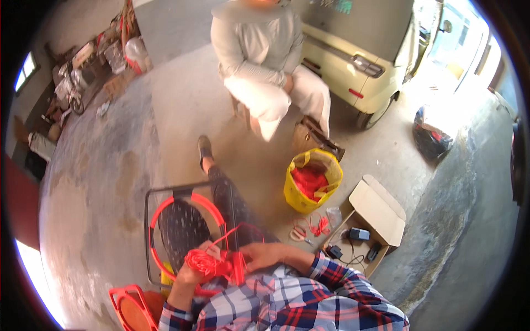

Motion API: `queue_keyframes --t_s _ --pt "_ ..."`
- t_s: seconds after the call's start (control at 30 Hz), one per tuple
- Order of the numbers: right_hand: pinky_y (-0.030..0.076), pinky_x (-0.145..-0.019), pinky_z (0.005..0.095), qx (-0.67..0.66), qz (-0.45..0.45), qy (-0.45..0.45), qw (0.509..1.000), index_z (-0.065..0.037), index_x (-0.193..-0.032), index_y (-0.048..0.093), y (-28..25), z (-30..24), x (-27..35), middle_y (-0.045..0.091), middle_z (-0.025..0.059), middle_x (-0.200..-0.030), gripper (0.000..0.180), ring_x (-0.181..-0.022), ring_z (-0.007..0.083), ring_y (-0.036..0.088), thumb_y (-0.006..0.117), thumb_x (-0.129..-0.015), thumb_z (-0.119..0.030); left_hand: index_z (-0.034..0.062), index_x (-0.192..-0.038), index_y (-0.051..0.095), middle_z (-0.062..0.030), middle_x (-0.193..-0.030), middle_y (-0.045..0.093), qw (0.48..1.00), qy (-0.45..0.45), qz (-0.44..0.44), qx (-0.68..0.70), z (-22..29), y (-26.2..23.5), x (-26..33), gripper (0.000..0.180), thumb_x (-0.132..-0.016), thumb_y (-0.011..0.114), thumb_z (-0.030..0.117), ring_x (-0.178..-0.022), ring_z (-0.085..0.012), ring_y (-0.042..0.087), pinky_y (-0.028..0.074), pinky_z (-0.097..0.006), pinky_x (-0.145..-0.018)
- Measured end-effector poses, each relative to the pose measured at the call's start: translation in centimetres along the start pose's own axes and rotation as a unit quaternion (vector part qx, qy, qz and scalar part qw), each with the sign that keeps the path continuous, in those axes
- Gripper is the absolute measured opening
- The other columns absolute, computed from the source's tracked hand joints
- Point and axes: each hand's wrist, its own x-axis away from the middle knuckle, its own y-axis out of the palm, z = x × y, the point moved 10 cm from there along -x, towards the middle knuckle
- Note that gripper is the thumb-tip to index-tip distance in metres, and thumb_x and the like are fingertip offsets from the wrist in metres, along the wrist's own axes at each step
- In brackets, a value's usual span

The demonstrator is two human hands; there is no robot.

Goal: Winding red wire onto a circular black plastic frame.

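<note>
On my lap rests a black rectangular frame (pixel 147 220) with a round hoop (pixel 159 211) inside it, partly covered in red. My left hand (pixel 189 275) is closed around a bundle of red cord (pixel 201 261) at the frame's near side. A strand of this cord runs up and to the right, over the frame. My right hand (pixel 261 255) grips the frame's near right side, where a red-covered stretch (pixel 238 268) shows; its fingertips are partly hidden there.
Right of my legs stand a yellow bag (pixel 301 199) with red material, scissors (pixel 298 234), loose red cord (pixel 320 225) and an open cardboard box (pixel 377 210) holding cables. A person (pixel 259 49) sits opposite, near a brown bag (pixel 309 138) and a pale vehicle (pixel 353 60). A red-framed stool (pixel 132 309) is at lower left.
</note>
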Motion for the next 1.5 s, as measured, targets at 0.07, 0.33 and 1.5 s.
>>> queue_keyframes --t_s 0.07,0.33,1.5 --pt "0.046 -0.087 0.0339 -0.005 -0.004 0.002 1.000 -0.003 -0.116 0.057 -0.3 0.2 -0.2 0.064 0.0106 -0.104 0.039 -0.097 0.0183 0.058 0.067 -0.083 -0.022 0.0067 -0.090 0.070 -0.0054 -0.092 0.060 0.983 0.033 -0.050 -0.174 0.9 1.3 0.2 0.021 -0.070 0.073 0.014 -0.092 -0.0201 0.055 0.044 -0.033 -0.082" --pt "0.048 -0.069 0.0264 0.010 0.210 0.035 0.977 -0.001 -0.094 0.064 -5.9 1.8 1.3 0.063 0.0036 -0.075 0.028 -0.072 0.0090 0.059 0.074 -0.070 -0.011 0.0021 -0.113 0.058 -0.0063 -0.112 0.052 0.984 0.118 -0.054 -0.123 2.5 2.2 -1.1 0.049 -0.070 0.070 0.021 -0.112 -0.0187 0.046 0.037 -0.033 -0.096" --pt "0.040 -0.046 0.0247 -0.358 0.419 -0.011 0.834 -0.002 -0.086 0.050 -7.4 -1.4 8.8 0.050 0.0023 -0.062 0.018 -0.052 0.0087 0.049 0.062 -0.074 0.006 0.0055 -0.085 0.054 0.0018 -0.055 0.048 0.957 -0.257 0.050 -0.123 -3.9 1.7 -1.3 0.021 -0.093 0.059 0.024 -0.043 -0.0044 0.041 0.031 -0.020 -0.040"
